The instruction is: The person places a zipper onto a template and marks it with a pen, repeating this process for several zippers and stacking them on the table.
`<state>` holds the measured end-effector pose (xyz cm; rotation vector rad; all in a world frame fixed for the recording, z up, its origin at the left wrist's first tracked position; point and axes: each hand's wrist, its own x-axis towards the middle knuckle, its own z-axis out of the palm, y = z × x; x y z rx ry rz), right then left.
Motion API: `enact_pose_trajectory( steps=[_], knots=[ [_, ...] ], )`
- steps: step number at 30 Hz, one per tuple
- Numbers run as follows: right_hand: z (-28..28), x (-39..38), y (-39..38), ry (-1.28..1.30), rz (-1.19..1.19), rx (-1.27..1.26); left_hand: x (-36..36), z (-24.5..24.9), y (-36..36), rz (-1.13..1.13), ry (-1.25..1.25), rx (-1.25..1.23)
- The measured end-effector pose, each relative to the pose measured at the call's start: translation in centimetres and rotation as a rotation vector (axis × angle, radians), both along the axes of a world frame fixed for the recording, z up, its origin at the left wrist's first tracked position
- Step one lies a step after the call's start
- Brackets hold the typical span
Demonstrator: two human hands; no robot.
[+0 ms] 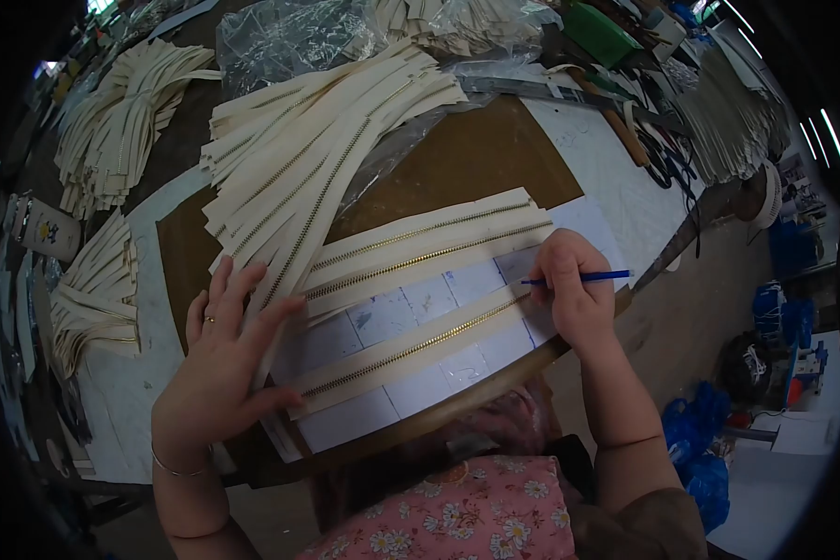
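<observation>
A cream zipper tape with gold teeth (411, 351) lies slanted across a white board (345, 425) marked with dark lines. At its left end rests the thumb of my left hand (217, 359), whose fingers are spread over neighbouring tapes. My right hand (574, 289) is closed around a blue pen (609, 275), its tip near the right end of the tape. More zipper tapes (439, 245) lie side by side just beyond. A fanned bundle of zipper tapes (294, 168) stretches from my left fingers toward the back.
Further tape bundles (126, 126) lie on the left, near a white printed can (47, 227). Brown board (476, 154) sits under the work. Clear plastic (280, 42), a green box (599, 35) and scissors (665, 159) are at the back. Blue bags (705, 457) stand right on the floor.
</observation>
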<state>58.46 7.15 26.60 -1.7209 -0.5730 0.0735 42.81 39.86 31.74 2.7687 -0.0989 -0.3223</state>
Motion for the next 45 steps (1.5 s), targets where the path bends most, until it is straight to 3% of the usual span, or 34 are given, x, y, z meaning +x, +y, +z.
enact_pose_trajectory(
  steps=[16,28,34,36,45],
  knots=[
    [0.3,-0.1,0.4,-0.157,-0.004,-0.126,-0.1,-0.2,0.2,-0.013,-0.013,0.027],
    [1.0,-1.9,-1.3,-0.12,-0.003,0.061,-0.1,0.0,0.1,-0.003,0.003,0.019],
    [1.0,-2.3,-1.5,-0.057,0.005,-0.106,-0.1,-0.2,0.3,-0.014,-0.006,0.01],
    [0.9,-2.0,-1.4,-0.163,0.014,-0.159,-0.1,-0.2,0.2,-0.015,-0.006,0.018],
    [1.1,-2.2,-1.3,-0.192,0.006,-0.194,-0.2,-0.2,0.2,-0.008,-0.004,0.014]
  ],
)
